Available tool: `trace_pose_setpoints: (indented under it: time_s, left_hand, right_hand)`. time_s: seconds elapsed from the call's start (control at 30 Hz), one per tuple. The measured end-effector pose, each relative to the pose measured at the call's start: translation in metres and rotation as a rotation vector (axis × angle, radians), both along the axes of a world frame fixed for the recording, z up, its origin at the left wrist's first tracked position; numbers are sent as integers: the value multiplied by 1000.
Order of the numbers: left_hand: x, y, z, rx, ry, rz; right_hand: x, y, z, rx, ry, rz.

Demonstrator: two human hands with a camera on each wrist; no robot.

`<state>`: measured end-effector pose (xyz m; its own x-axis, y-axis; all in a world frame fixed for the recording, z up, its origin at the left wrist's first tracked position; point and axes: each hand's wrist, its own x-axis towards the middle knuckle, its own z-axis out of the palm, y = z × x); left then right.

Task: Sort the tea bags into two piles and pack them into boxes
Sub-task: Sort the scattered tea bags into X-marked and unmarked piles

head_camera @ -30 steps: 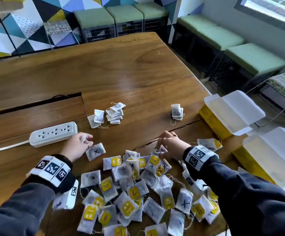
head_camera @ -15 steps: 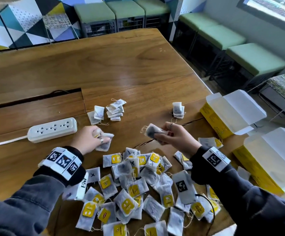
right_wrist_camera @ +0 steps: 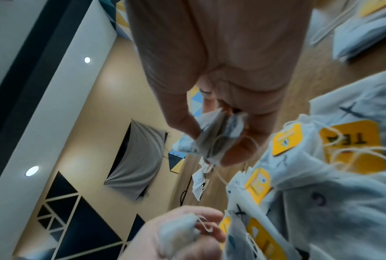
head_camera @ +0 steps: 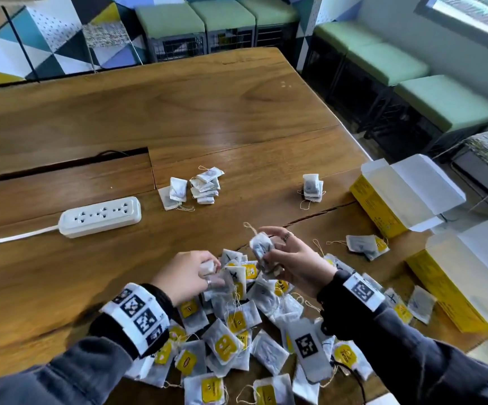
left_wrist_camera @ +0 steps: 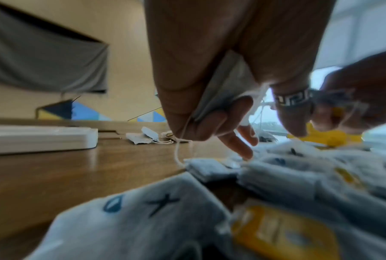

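A big heap of white tea bags (head_camera: 237, 325), many with yellow tags and several marked with an X, lies at the table's near edge. My right hand (head_camera: 283, 258) pinches a small stack of tea bags (head_camera: 261, 248) just above the heap's far side; the same tea bags (right_wrist_camera: 218, 139) show between thumb and fingers. My left hand (head_camera: 190, 273) grips a tea bag (head_camera: 207, 267) at the heap's left edge, its string dangling from the bag (left_wrist_camera: 223, 91). Two sorted piles sit farther back: a left pile (head_camera: 202, 185) and a smaller right pile (head_camera: 312, 187). Two open yellow boxes (head_camera: 383, 206) (head_camera: 447, 290) stand at the right.
A white power strip (head_camera: 101, 216) with its cable lies left of the hands. A slot (head_camera: 61, 168) cuts the wooden table (head_camera: 178, 112) behind it. A few loose tea bags (head_camera: 365, 245) lie near the boxes. Green stools (head_camera: 441, 100) line the right side.
My left hand has moved right from near the power strip to the heap's edge with its tea bag. My right hand lifted tea bags off the heap and holds them above it.
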<state>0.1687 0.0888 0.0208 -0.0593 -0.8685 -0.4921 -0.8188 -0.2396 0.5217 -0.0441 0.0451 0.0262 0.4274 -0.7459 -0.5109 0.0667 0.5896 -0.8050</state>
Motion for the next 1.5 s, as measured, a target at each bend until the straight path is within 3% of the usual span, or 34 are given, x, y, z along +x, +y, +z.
trace_pose_setpoints:
  time_s: [0.07, 0.13, 0.3, 0.37, 0.47, 0.5, 0.63, 0.73, 0.83, 1.0, 1.07, 1.2, 1.37, 1.5]
  left_hand:
    - [-4, 4, -7, 6, -151, -87]
    - [-6, 6, -8, -30, -172, -75]
    - [8, 5, -6, -68, 64, 104]
    - [16, 4, -2, -103, 137, 187]
    - [25, 2, 4, -84, 281, 327]
    - [27, 2, 5, -50, 345, 384]
    - [32, 7, 3, 168, 648, 634]
    - [32, 11, 2, 224, 768, 675]
    - [33, 11, 3, 179, 784, 719]
    - [25, 6, 12, 25, 638, 709]
    - [14, 6, 20, -34, 619, 657]
    - [-9, 7, 28, -90, 652, 550]
    - [-7, 9, 35, 155, 861, 572]
    - [27, 7, 33, 110, 772, 577]
  right_hand:
    - [-1, 3, 0, 74, 22, 46]
    - [0, 5, 1, 109, 36, 94]
    - [17, 6, 1, 51, 128, 165]
    - [28, 4, -3, -162, 345, 293]
    - [43, 4, -15, -591, 897, 558]
    - [45, 6, -20, -667, 1002, 600]
    - [45, 10, -27, -703, 1066, 558]
    - [37, 13, -16, -789, 993, 478]
    - [25, 15, -2, -803, 785, 276]
    - [23, 15, 12, -300, 55, -90]
    - [33, 15, 13, -77, -122, -193]
    - [63, 24, 6, 111, -188, -169]
    - [82, 32, -4, 199, -178, -136]
    - [78, 30, -14, 258, -143, -178]
